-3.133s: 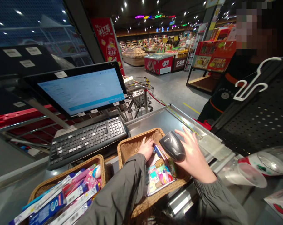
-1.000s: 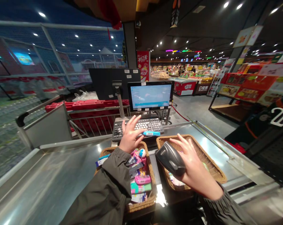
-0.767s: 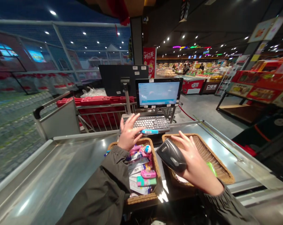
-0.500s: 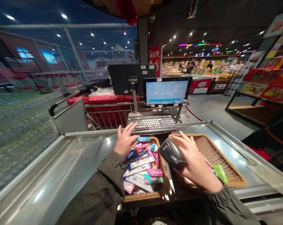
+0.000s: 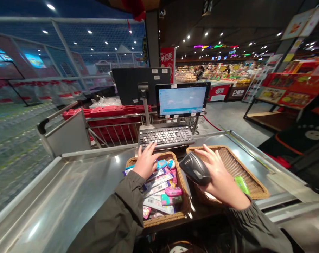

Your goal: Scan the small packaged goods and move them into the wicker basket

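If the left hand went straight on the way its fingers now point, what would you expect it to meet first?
The left hand would likely meet the keyboard first, though depth is unclear and it might pass above.

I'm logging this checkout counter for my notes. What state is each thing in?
Scanner: held in right hand
Left hand: at the blue item, grip unclear
Left basket: filled with packets
Right basket: partly filled, green item showing
Front screen: lit
Rear monitor: back turned

The right hand (image 5: 222, 177) partly hides the right basket (image 5: 246, 165), and text on the monitor (image 5: 182, 101) is illegible.
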A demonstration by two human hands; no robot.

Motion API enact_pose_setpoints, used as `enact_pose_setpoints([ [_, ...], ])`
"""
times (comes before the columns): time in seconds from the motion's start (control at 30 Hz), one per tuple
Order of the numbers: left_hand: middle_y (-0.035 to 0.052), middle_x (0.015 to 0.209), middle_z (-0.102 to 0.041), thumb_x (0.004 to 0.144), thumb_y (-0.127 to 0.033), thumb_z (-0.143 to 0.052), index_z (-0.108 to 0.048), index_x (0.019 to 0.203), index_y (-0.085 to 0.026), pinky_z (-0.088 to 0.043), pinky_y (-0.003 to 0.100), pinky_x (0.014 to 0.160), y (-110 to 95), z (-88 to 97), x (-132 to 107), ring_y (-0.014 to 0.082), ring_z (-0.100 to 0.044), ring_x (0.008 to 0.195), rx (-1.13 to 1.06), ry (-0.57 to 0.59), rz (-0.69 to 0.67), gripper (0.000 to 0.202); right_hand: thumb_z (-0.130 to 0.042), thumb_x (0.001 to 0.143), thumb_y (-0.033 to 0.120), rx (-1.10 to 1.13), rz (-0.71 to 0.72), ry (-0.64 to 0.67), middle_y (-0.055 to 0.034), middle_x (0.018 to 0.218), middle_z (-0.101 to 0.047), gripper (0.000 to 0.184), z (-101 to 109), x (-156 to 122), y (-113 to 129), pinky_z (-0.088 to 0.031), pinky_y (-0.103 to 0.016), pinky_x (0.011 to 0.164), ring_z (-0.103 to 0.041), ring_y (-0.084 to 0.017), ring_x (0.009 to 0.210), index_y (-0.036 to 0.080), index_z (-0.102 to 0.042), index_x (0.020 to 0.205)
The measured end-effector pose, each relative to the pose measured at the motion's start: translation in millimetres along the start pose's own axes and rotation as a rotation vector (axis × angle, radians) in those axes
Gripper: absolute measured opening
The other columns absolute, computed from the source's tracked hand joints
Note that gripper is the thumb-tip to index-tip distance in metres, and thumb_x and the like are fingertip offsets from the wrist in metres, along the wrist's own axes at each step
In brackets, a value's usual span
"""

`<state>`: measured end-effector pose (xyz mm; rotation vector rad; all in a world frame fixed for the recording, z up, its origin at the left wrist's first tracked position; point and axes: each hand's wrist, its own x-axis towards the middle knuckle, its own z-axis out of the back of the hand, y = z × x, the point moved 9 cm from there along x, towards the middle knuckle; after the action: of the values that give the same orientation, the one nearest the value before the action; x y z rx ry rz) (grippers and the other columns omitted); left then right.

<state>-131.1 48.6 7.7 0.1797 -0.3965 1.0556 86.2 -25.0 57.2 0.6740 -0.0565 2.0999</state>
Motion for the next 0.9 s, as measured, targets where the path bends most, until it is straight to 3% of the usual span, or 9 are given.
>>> enact_pose_setpoints([
  [0.1,0.0149,0.153,-0.039,0.088,-0.027,-0.059,-0.067,0.117,-0.024,-0.017,0.068,0.113,-32,13.0,27,0.0334,-0.031,0.144,-0.075,-0.036,-0.049,0.03,-0.06,0.078,0.026,-0.05,-0.084,-0.054,-0.0162,0.143,-0.047,0.045,17,-13,-28,-0.023,-0.072,0.109,-0.024,-0.041,0.145,0.019,-0.059,0.123],
  [0.23,0.0155,0.154,-0.037,0.085,-0.032,-0.065,-0.065,0.121,-0.024,-0.018,0.067,0.114,-95,-9.3,64,0.034,-0.03,0.144,-0.136,0.036,-0.194,0.037,-0.06,0.079,0.03,-0.126,-0.221,-0.133,-0.0177,0.14,-0.048,0.043,46,-40,-72,-0.024,-0.074,0.108,-0.025,-0.044,0.143,0.018,-0.059,0.121],
  [0.47,0.0186,0.159,-0.026,0.08,-0.034,-0.071,-0.06,0.125,-0.021,-0.014,0.066,0.115,-208,-98.3,129,0.0337,-0.02,0.148,-0.154,0.178,-0.401,0.049,-0.058,0.08,0.029,-0.232,-0.394,-0.218,-0.0175,0.141,-0.047,0.042,82,-95,-132,-0.021,-0.073,0.11,-0.023,-0.043,0.145,0.019,-0.057,0.121],
  [0.63,0.0131,0.159,-0.027,0.088,-0.022,-0.056,-0.063,0.122,-0.022,-0.01,0.063,0.118,-274,-173.9,160,0.0286,-0.019,0.149,-0.148,0.332,-0.541,0.035,-0.058,0.082,0.031,-0.226,-0.446,-0.211,-0.0181,0.142,-0.047,0.041,91,-124,-169,-0.02,-0.073,0.11,-0.022,-0.042,0.145,0.019,-0.057,0.121],
  [0.77,0.0083,0.151,-0.044,0.089,-0.016,-0.048,-0.069,0.114,-0.024,-0.003,0.054,0.123,-303,-225.9,168,0.0244,-0.028,0.146,-0.193,0.403,-0.567,0.033,-0.061,0.083,0.034,-0.185,-0.488,-0.219,-0.0168,0.142,-0.046,0.041,95,-138,-196,-0.018,-0.07,0.113,-0.022,-0.04,0.146,0.02,-0.057,0.12],
  [0.83,0.0072,0.146,-0.05,0.089,-0.017,-0.048,-0.07,0.113,-0.025,-0.002,0.049,0.124,-304,-249.2,172,0.0231,-0.031,0.144,-0.195,0.435,-0.493,0.033,-0.062,0.082,0.034,-0.167,-0.507,-0.194,-0.0157,0.143,-0.046,0.042,93,-141,-207,-0.018,-0.069,0.115,-0.021,-0.04,0.146,0.021,-0.057,0.121],
  [0.9,0.0102,0.145,-0.051,0.088,-0.022,-0.049,-0.072,0.111,-0.022,-0.003,0.052,0.123,-299,-269.1,175,0.0265,-0.031,0.144,-0.175,0.46,-0.383,0.032,-0.063,0.082,0.033,-0.151,-0.517,-0.167,-0.0153,0.144,-0.046,0.043,90,-142,-217,-0.018,-0.069,0.115,-0.02,-0.039,0.147,0.021,-0.057,0.122],
])
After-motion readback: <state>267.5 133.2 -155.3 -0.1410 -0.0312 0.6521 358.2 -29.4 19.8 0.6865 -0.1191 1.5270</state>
